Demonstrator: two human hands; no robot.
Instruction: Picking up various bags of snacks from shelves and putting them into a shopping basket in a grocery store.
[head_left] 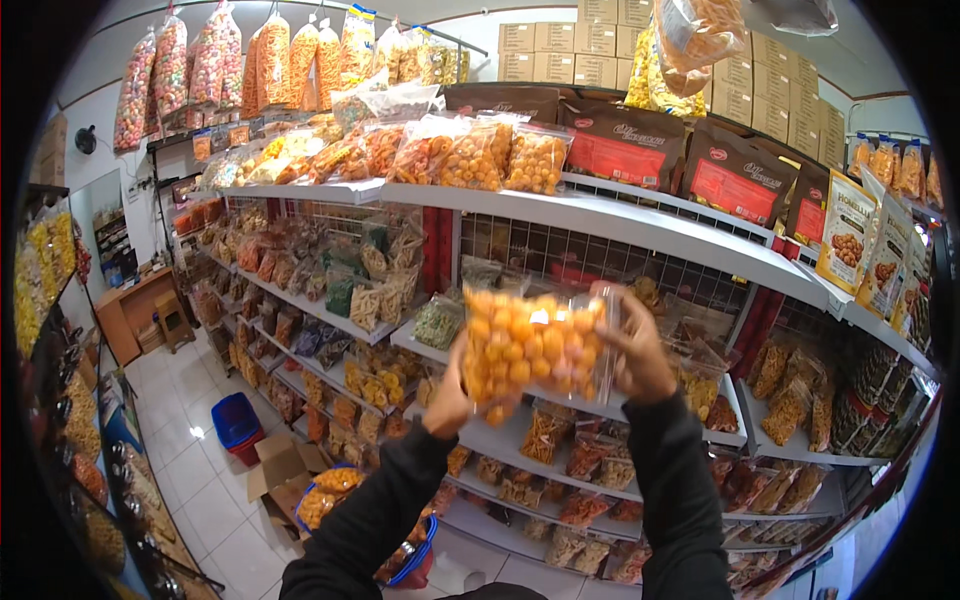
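Observation:
Between both hands I hold up a clear plastic bag of round orange snack balls (530, 345), raised in front of the shelves. My left hand (452, 392) grips the bag's left side, its fingers mostly hidden behind it. At the opposite side my right hand (640, 348) has its fingers closed on the bag's clear edge. Similar bags of orange balls (538, 160) stand on the top shelf (600, 210), beyond my hands. Beside them lean large brown and red pouches (625, 145).
Lower shelves (590, 480) carry many snack bags. On the floor at left stand a blue basket (235, 420), an open cardboard box (285, 465) and a blue-rimmed tub (415, 560) of bags near my left forearm. Filled bags (272, 65) hang above; stacked cartons (575, 40) sit behind.

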